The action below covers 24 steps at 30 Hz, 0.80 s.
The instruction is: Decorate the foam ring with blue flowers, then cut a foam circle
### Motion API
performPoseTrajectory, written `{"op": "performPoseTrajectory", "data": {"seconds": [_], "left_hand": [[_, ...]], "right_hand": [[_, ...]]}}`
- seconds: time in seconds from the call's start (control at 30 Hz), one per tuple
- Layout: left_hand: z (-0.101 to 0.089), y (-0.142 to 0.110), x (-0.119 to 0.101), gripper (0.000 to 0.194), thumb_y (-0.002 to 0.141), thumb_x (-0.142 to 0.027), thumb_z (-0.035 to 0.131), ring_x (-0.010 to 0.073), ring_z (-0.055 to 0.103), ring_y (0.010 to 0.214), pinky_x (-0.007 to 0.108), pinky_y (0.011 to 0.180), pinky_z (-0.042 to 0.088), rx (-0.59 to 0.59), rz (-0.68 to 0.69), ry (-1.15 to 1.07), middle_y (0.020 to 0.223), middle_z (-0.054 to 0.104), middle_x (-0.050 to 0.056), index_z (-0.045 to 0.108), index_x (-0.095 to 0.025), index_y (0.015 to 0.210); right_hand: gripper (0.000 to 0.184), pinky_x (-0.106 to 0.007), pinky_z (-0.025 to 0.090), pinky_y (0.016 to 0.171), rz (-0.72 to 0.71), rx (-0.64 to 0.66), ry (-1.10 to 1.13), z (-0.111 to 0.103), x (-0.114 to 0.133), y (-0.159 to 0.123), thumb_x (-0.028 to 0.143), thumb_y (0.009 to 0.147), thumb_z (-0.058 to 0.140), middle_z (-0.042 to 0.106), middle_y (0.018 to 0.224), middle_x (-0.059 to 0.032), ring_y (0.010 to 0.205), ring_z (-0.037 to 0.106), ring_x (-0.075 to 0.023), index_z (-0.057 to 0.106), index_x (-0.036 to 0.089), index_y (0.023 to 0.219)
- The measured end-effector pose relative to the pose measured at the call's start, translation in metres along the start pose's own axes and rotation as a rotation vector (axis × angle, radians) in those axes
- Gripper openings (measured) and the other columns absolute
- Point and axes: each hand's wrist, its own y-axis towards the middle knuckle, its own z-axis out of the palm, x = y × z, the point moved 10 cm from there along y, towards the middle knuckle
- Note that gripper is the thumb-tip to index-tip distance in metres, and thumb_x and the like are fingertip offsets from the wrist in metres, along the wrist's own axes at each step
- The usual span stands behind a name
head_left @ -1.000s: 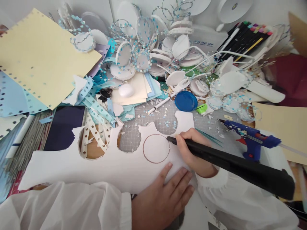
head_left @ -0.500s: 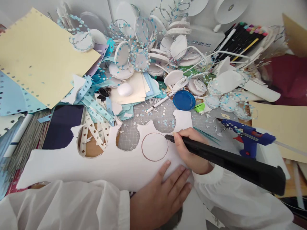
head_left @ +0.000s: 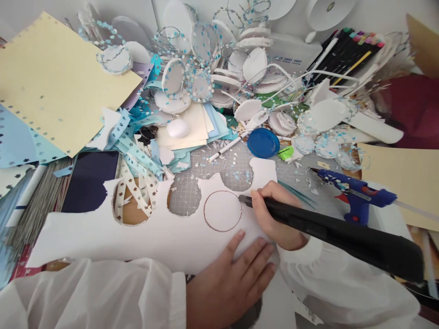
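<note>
Left hand [head_left: 229, 278] is flat on the white board [head_left: 137, 242], fingers spread and gripping nothing, pressing just below the drawn circle [head_left: 222, 211]. Right hand [head_left: 279, 230] is wrapped around a long black tool [head_left: 336, 234], its narrow tip right by the circle's right edge — can't tell if it's actually biting in. The board lies close to the person, partly over a grey cutting mat [head_left: 185, 196], with its far edge scooped into curves.

Handling-wise, it looks like foam to me: light, fairly stiff across the wide near strip, but easy to dent, and the cut edges look kinda crumbly. Those skinny prongs [head_left: 208, 183] are probably the weak spots, so I wouldn't lift it by them — they could snap. Grab the broad solid strip instead, palm flat. Smooth face might slide too, so some weight on it helps. Tool's probably light plastic, and long at the back, so gripping near the tip should steer best
</note>
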Motion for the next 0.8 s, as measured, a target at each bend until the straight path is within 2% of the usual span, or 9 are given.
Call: {"op": "performPoseTrajectory", "data": {"seconds": [0.27, 0.43, 0.57, 0.7, 0.8], "left_hand": [[0.000, 0.001, 0.000, 0.046, 0.098, -0.025, 0.025, 0.0272, 0.037, 0.135, 0.051, 0.106, 0.029, 0.011, 0.005, 0.004, 0.148, 0.039, 0.008, 0.038, -0.015, 0.141], [0.000, 0.001, -0.002, 0.046, 0.098, -0.025, 0.024, 0.0263, 0.040, 0.133, 0.051, 0.105, 0.029, 0.008, 0.011, 0.012, 0.147, 0.041, 0.008, 0.040, -0.015, 0.140], [0.002, 0.001, -0.003, 0.045, 0.098, -0.026, 0.026, 0.0267, 0.041, 0.133, 0.053, 0.104, 0.027, -0.005, 0.008, 0.014, 0.146, 0.043, 0.008, 0.043, -0.016, 0.138], [0.002, 0.001, -0.003, 0.045, 0.098, -0.026, 0.025, 0.0265, 0.041, 0.132, 0.053, 0.104, 0.027, -0.023, 0.004, 0.016, 0.145, 0.045, 0.008, 0.044, -0.017, 0.137], [0.002, 0.002, -0.003, 0.045, 0.098, -0.024, 0.023, 0.0257, 0.042, 0.132, 0.052, 0.104, 0.026, -0.031, 0.000, 0.016, 0.144, 0.045, 0.007, 0.045, -0.018, 0.137]], "right_hand": [[0.030, -0.024, 0.036, 0.044, 0.026, -0.027, 0.055, -0.002, -0.002, -0.003, 0.027, 0.086, 0.055, 0.043, 0.048, 0.0055, 0.044, 0.040, -0.0091, 0.040, 0.023, 0.061], [0.028, -0.024, 0.038, 0.051, 0.110, -0.144, 0.174, -0.011, -0.020, -0.003, 0.029, 0.088, 0.056, 0.047, 0.053, 0.0053, 0.049, 0.044, -0.0095, 0.044, 0.021, 0.063], [0.021, -0.024, 0.040, 0.054, 0.162, -0.030, 0.335, 0.004, -0.029, 0.004, 0.033, 0.090, 0.054, 0.050, 0.058, 0.0050, 0.052, 0.048, -0.0101, 0.050, 0.021, 0.073], [0.012, -0.022, 0.041, 0.054, 0.098, 0.123, 0.359, 0.017, -0.019, 0.009, 0.031, 0.089, 0.055, 0.054, 0.066, 0.0040, 0.057, 0.050, -0.0097, 0.054, 0.022, 0.082], [0.007, -0.021, 0.043, 0.059, 0.063, 0.173, 0.338, 0.019, -0.014, 0.009, 0.029, 0.089, 0.056, 0.055, 0.073, 0.0032, 0.064, 0.053, -0.0096, 0.055, 0.023, 0.086]]}}
